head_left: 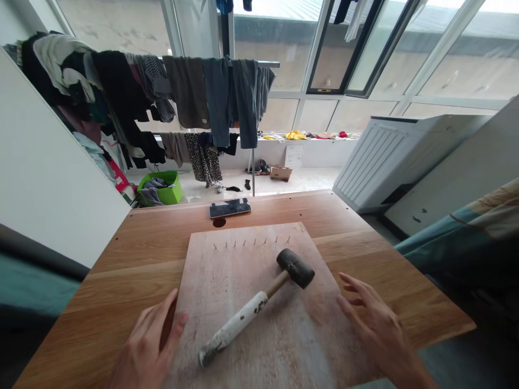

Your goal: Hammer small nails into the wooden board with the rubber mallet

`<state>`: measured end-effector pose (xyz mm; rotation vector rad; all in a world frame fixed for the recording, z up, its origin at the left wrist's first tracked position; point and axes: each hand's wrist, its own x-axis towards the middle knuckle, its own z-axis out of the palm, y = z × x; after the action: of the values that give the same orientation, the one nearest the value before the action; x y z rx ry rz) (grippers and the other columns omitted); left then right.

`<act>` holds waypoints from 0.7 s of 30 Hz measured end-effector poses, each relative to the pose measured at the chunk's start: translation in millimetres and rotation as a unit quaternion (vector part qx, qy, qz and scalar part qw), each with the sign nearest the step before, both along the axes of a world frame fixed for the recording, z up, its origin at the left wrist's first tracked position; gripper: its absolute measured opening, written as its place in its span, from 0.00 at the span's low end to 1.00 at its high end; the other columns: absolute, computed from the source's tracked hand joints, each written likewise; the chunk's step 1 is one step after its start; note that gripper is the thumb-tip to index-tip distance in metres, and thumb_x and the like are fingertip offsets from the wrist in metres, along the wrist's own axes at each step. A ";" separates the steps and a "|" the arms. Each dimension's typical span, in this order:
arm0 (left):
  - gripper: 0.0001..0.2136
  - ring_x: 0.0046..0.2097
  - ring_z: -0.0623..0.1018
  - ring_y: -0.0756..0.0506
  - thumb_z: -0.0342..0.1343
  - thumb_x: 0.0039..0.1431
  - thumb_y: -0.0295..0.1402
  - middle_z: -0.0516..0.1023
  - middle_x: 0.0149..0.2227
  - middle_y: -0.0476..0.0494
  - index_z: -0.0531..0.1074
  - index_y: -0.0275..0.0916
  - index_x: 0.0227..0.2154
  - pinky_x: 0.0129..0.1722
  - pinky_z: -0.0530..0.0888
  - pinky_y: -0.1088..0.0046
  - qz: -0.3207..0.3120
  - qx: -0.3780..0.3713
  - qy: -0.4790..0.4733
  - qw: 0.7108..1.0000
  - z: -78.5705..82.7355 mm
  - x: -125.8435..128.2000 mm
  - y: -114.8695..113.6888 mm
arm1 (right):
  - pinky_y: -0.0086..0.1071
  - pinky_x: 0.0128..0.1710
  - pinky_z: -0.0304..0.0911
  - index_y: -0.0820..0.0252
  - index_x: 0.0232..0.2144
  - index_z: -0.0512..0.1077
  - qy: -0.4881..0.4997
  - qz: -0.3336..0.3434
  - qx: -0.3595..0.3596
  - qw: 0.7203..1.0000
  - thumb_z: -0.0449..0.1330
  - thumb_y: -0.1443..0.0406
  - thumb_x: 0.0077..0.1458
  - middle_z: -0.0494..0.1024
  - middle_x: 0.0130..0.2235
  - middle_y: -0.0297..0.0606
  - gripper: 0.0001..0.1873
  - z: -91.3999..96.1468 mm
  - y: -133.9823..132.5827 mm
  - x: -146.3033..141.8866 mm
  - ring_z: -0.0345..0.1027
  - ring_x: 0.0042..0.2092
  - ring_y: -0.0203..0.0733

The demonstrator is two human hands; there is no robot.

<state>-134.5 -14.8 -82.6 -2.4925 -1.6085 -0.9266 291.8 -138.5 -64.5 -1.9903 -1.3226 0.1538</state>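
Observation:
A rubber mallet [259,305] with a black head and a white, worn handle lies diagonally on a pale wooden board [227,275]. Several small nails [251,242] stand in a row near the board's far edge. My left hand [148,346] rests open on the board's left edge, thumb on top, holding nothing. My right hand [375,324] lies open at the board's right edge, fingers stretched out, a little right of the mallet's head.
The board sits on a wooden table [138,254] with a round hole beside a dark phone [230,207]. Beyond are a rack of hanging clothes [219,97], a green basket [162,187], a white appliance [389,156] and large windows.

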 end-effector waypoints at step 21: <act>0.14 0.58 0.76 0.35 0.56 0.69 0.40 0.76 0.61 0.40 0.74 0.43 0.54 0.57 0.77 0.51 -0.296 -0.162 0.082 0.938 54.8 214.0 -24.6 | 0.48 0.32 0.72 0.57 0.39 0.80 -0.121 -0.177 -0.079 0.974 0.59 0.58 0.47 0.84 0.40 0.64 0.18 5.7 -26.4 234.9 0.82 0.35 0.62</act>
<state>79.5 -39.3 -27.9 -3.2708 -1.0327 -0.4734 526.7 -164.9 -58.7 -2.4072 -1.1020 -0.1612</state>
